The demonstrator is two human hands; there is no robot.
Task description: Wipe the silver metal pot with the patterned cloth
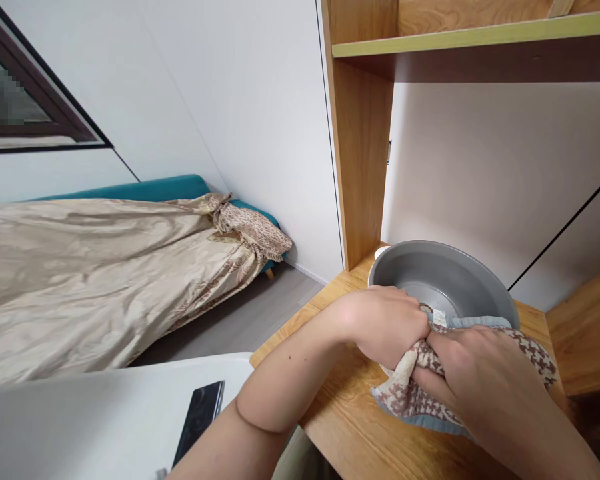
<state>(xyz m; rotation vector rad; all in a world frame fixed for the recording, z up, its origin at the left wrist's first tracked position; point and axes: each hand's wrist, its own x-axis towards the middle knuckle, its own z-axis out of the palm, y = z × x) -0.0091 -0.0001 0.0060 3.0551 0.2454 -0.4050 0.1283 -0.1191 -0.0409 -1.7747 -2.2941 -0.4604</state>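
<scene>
A brown-and-white houndstooth cloth (405, 397) with a grey-blue edge and a small white tag is bunched between my hands at the near rim of a grey basin (460, 280). My left hand (387, 323) is closed, its fingers curled round the cloth and partly hidden. My right hand (485, 373) grips the same cloth from the right, thumb and fingers pressed together. Part of the cloth hangs over the wooden surface, while another part lies against the basin's rim. The basin's lower front is hidden behind my hands and the cloth.
The basin stands on a wooden counter (340, 413) below a wooden shelf (470, 57). Left of it, a white table (105, 407) carries a dark phone-like slab (200, 413). Beyond stands a teal sofa (170, 185) draped with a beige cover (105, 267).
</scene>
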